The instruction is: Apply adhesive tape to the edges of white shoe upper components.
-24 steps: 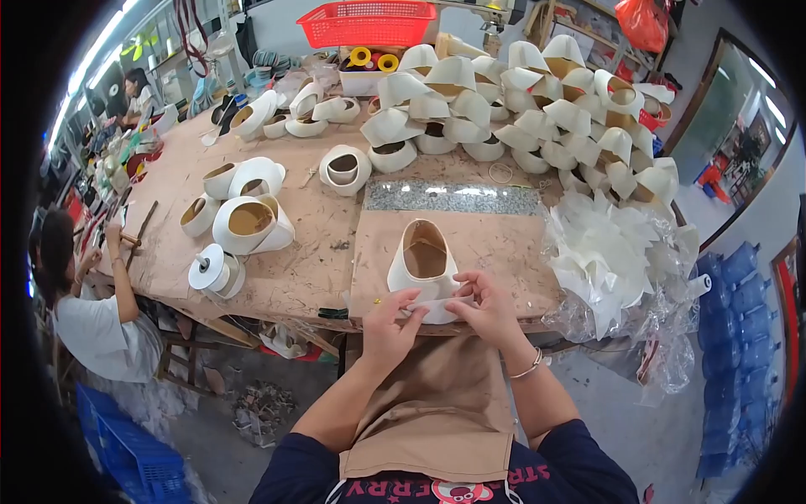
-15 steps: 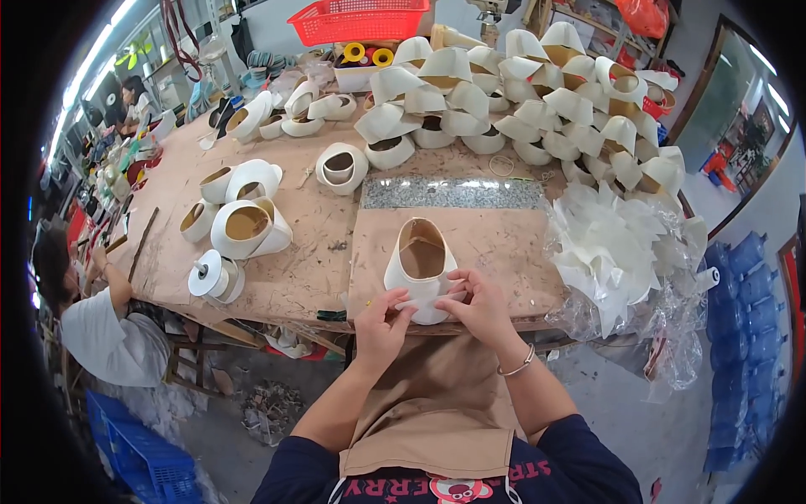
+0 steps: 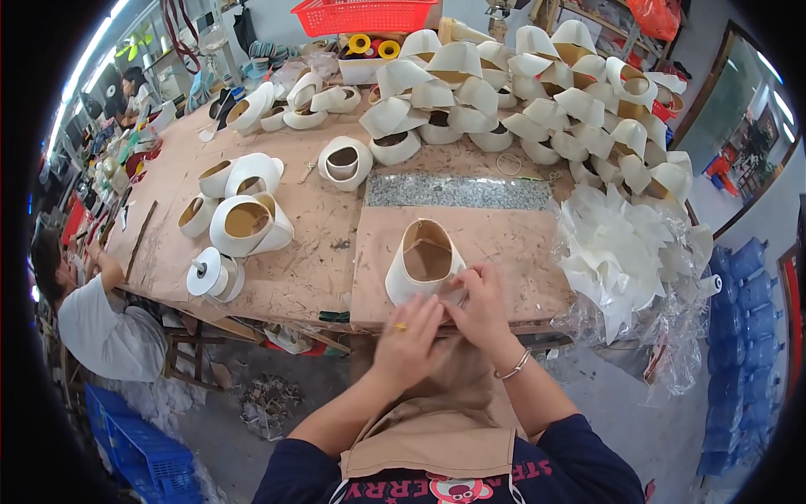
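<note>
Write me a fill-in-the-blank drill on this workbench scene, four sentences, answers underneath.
1. The person wears a metal bracelet on the side of the ____ hand.
2. The white spool stands to the ____ of the white shoe upper at that hand.
3. The plastic basket is ____.
4. The stacked water jugs are ____.

Missing words: right; left; red; blue.

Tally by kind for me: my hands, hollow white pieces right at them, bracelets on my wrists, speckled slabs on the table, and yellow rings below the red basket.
Hands: 2 (left hand, right hand)
Hollow white piece: 1
Bracelet: 1
Speckled slab: 1
Yellow rings: 2
Total: 7
</note>
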A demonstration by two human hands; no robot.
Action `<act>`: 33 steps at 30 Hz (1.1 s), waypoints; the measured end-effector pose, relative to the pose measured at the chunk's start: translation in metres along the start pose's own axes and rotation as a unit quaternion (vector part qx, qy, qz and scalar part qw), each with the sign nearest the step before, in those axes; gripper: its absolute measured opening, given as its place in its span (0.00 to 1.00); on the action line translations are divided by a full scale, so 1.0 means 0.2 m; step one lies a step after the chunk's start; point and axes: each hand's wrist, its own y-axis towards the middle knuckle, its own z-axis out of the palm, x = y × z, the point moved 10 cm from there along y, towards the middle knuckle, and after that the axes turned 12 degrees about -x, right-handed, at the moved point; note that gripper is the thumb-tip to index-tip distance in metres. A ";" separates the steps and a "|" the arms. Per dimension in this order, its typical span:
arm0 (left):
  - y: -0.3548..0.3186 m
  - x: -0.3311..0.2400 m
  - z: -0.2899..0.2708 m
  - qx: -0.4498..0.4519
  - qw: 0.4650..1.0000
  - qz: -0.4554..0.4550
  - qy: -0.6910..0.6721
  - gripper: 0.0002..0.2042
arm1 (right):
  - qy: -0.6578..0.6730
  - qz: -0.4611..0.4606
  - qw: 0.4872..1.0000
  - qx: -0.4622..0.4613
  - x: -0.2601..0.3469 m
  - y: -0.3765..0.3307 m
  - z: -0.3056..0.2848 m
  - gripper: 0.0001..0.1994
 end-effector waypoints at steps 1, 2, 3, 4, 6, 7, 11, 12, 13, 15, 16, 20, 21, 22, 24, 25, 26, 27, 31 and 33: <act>0.05 0.04 -0.05 -0.002 1.000 0.014 0.004 0.25 | 0.033 0.007 0.999 -0.002 0.00 0.03 0.04 0.18; 0.10 0.08 -0.08 0.002 0.997 0.043 0.064 0.25 | 0.067 0.013 0.998 -0.006 0.02 0.07 0.08 0.20; 0.08 -0.15 0.15 -0.017 0.993 0.005 0.116 0.25 | 0.063 -0.017 0.997 0.041 -0.16 0.01 -0.11 0.20; 0.07 -0.17 0.17 -0.010 0.994 0.008 0.112 0.25 | 0.055 -0.077 0.994 0.049 -0.07 -0.05 -0.17 0.21; 0.09 -0.19 0.17 -0.022 0.996 0.033 0.085 0.26 | -0.069 -0.188 0.971 0.129 0.01 -0.17 -0.13 0.23; 0.10 -0.18 0.15 -0.024 0.995 0.038 0.084 0.26 | -0.072 -0.188 0.972 0.124 0.01 -0.16 -0.13 0.23; 0.12 -0.06 -0.02 -0.080 0.996 -0.024 -0.028 0.26 | -0.049 -0.216 0.975 0.032 -0.06 -0.13 -0.16 0.17; 0.08 0.00 -0.04 -0.111 0.993 -0.036 -0.024 0.25 | -0.001 -0.224 0.974 0.011 -0.09 -0.13 -0.17 0.16; 0.05 0.04 -0.07 -0.131 0.989 -0.046 -0.048 0.23 | 0.059 -0.133 0.989 0.021 -0.12 -0.09 -0.18 0.12; 0.04 0.16 -0.14 -0.210 0.964 -0.122 -0.109 0.25 | 0.167 -0.049 0.985 0.008 -0.05 -0.02 -0.19 0.10; 0.01 0.32 -0.07 -0.237 0.899 -0.244 -0.274 0.27 | 0.276 0.033 0.961 0.005 -0.03 0.00 -0.18 0.09; 0.36 0.28 -0.07 -0.185 0.839 -0.214 -0.464 0.39 | 0.480 0.139 0.805 0.319 0.18 -0.14 0.09 0.10; 0.33 0.29 0.16 -0.102 0.626 -0.416 -0.652 0.37 | 0.476 0.136 0.811 0.311 0.13 -0.12 0.09 0.10; 0.36 0.18 0.08 -0.090 0.655 -0.269 -0.700 0.27 | 0.536 0.264 0.752 0.280 0.02 -0.11 0.14 0.12; 0.17 0.31 0.42 -0.104 0.417 -0.399 -0.810 0.23 | 0.569 0.480 0.655 0.133 -0.16 -0.05 0.17 0.15; 0.19 0.22 0.43 -0.090 0.413 -0.398 -0.814 0.23 | 0.532 0.423 0.729 0.084 -0.29 0.09 0.10 0.15; 0.25 0.06 0.35 0.005 0.694 -0.315 -0.647 0.22 | 0.484 0.364 0.795 0.031 -0.40 0.20 -0.01 0.15; 0.26 -0.08 0.30 0.093 0.891 -0.186 -0.405 0.22 | 0.418 0.375 0.827 0.017 -0.39 0.22 -0.07 0.16; 0.31 -0.13 0.06 -0.056 0.652 -0.153 -0.741 0.25 | 0.378 0.439 0.813 0.066 -0.45 0.20 0.02 0.12; 0.38 0.05 -0.04 -0.164 0.558 -0.238 -0.778 0.24 | 0.107 0.413 0.895 0.132 -0.33 0.25 -0.15 0.12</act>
